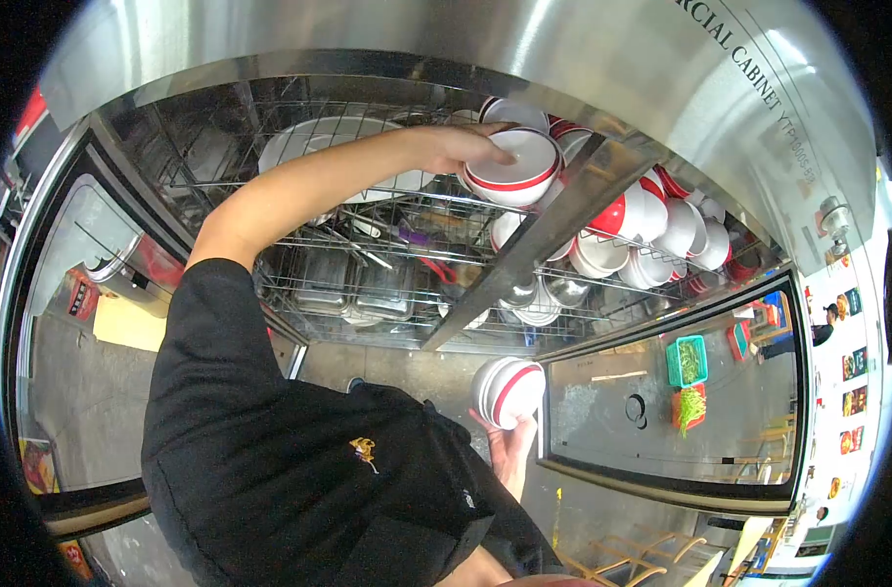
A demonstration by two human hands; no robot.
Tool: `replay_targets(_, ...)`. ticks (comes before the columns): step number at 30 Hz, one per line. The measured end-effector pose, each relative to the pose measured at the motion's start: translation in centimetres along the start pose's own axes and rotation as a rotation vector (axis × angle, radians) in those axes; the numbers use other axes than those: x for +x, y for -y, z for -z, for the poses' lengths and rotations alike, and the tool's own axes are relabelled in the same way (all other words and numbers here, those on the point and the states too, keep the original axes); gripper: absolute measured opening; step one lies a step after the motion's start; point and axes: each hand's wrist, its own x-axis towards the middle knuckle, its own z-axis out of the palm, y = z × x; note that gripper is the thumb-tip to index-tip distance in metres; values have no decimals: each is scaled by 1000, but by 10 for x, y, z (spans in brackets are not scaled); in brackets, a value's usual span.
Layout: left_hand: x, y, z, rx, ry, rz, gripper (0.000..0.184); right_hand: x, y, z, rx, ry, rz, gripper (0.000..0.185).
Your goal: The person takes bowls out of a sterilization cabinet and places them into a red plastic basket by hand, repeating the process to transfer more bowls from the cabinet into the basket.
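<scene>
My left hand (456, 149) reaches into the upper wire shelf, its fingers closed on the rim of a white bowl (512, 166) with a red band. Other bowls sit right behind and beside that bowl, and whether more than one is gripped I cannot tell. Low in front of my body, my right hand (508, 448) is closed around a stack of white bowls (514, 393) with a red stripe, tilted on its side. Several red and white bowls (651, 210) crowd the shelf to the right of the metal post.
A steel post (534, 235) divides the cabinet front. Glass doors stand open at left (94, 342) and right (612, 391). A large white plate (319, 147) lies on the upper rack; metal trays (353, 284) rest lower. Green and red baskets (688, 362) show through the right door.
</scene>
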Motion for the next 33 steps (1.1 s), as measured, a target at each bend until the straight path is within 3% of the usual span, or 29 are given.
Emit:
replay_targets(3, 0, -2, 2, -42, 43, 17, 69, 5, -4, 14, 121, 35, -62, 67)
replay_targets(9, 6, 9, 3, -111, 81, -39, 62, -2, -6, 5, 93, -35, -7, 68)
replay_targets(11, 6, 9, -2, -90, -26, -13, 59, -2, -8, 5, 84, -32, 3, 68)
replay_targets(16, 12, 10, 0, -167, 53, -8, 49, -6, -9, 4, 85, -38, 0, 67)
replay_targets(19, 21, 12, 0, -169, 101, 26, 42, -6, -11, 6, 97, -46, -12, 68)
replay_targets(21, 12, 6, -8, -304, 112, 154, 35, -6, -12, 7, 67, -19, -27, 68)
replay_targets(24, 22, 16, -2, -378, 147, 213, 36, -10, -9, 2, 83, -19, -33, 69)
replay_targets(28, 26, 23, -4, -430, 252, 141, 40, -9, -7, 8, 47, -26, -43, 70)
replay_targets(30, 19, 16, -11, -269, 119, 18, 44, -7, -8, 14, 49, -12, -41, 70)
replay_targets(33, 7, 2, -14, -219, 102, 4, 47, -9, -8, 18, 79, -22, -25, 70)
